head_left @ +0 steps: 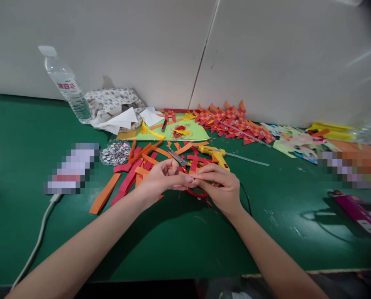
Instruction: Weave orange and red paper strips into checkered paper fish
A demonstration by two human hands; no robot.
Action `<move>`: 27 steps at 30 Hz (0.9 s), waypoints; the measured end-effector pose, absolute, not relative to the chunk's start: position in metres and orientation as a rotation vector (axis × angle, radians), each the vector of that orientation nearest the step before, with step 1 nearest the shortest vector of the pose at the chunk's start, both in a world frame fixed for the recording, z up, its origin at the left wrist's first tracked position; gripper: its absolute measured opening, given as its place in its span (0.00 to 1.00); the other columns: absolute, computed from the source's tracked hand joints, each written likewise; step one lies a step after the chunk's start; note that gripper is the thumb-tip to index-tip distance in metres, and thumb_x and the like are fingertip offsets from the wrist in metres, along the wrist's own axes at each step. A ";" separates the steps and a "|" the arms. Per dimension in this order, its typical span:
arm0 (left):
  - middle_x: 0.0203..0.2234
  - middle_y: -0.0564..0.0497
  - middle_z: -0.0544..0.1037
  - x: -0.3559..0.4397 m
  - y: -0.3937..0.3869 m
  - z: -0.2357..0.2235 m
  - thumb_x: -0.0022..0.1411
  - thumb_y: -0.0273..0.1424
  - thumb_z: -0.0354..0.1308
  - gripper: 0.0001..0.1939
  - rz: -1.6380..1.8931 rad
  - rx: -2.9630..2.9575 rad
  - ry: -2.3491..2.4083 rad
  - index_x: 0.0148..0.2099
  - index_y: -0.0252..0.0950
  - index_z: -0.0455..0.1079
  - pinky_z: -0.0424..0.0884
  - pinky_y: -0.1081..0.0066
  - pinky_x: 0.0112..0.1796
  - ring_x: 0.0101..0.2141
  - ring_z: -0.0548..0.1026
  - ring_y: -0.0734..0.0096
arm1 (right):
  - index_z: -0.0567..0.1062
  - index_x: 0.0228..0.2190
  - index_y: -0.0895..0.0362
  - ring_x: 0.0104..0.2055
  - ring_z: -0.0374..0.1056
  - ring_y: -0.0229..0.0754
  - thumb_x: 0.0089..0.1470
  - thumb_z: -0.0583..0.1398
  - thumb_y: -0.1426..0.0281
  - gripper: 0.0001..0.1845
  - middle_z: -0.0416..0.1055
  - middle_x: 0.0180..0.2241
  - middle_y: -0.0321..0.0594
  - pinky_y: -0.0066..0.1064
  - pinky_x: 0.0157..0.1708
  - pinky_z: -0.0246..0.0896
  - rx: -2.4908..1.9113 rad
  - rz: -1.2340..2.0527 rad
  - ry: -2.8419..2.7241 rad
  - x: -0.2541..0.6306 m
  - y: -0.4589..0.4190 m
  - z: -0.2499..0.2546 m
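Near the middle of the green table, my left hand (160, 178) and my right hand (221, 187) meet fingertip to fingertip. Between the pinched fingers a tiny white piece (193, 178) shows; it is too small to name surely. Red string (199, 193) lies under the hands. Scissors (177, 157) lie just beyond my left fingers, partly over paper strips. Behind my right hand rests a yellow glue gun (215, 153) with a clear glue stick in its back. Orange and red paper strips (129, 178) spread beside my left hand, near a bag of googly eyes (115, 153).
A water bottle (67, 85) and a patterned tissue pouch (113, 106) stand by the wall. Woven paper fish (232, 120) are piled at the back. A phone (73, 168) with a cable is at left; a purple power strip (356, 214) is at right.
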State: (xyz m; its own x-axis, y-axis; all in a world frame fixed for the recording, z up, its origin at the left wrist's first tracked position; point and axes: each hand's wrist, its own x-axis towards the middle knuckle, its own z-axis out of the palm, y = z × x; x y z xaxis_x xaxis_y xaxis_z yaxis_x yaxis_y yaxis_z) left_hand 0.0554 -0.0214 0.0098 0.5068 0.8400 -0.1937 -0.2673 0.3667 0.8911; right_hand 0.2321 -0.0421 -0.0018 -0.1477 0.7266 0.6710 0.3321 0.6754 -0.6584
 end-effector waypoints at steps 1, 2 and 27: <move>0.20 0.56 0.74 0.055 -0.021 0.010 0.46 0.26 0.66 0.20 0.801 0.935 0.729 0.26 0.36 0.53 0.71 0.76 0.31 0.35 0.79 0.63 | 0.80 0.32 0.48 0.29 0.68 0.35 0.45 0.65 0.78 0.13 0.73 0.28 0.34 0.26 0.28 0.65 -0.857 0.429 -1.747 0.232 -0.042 -0.002; 0.20 0.56 0.74 0.055 -0.021 0.010 0.46 0.26 0.67 0.21 0.803 0.938 0.728 0.25 0.36 0.53 0.71 0.76 0.31 0.35 0.79 0.63 | 0.80 0.32 0.48 0.29 0.68 0.34 0.45 0.65 0.78 0.13 0.73 0.28 0.34 0.26 0.28 0.65 -0.856 0.427 -1.751 0.232 -0.042 -0.002; 0.19 0.54 0.78 0.058 -0.021 0.006 0.45 0.26 0.67 0.23 0.822 0.964 0.731 0.25 0.37 0.49 0.73 0.75 0.29 0.25 0.78 0.72 | 0.80 0.29 0.53 0.28 0.69 0.36 0.45 0.65 0.76 0.08 0.73 0.26 0.37 0.28 0.28 0.66 -0.850 0.420 -1.790 0.227 -0.044 0.000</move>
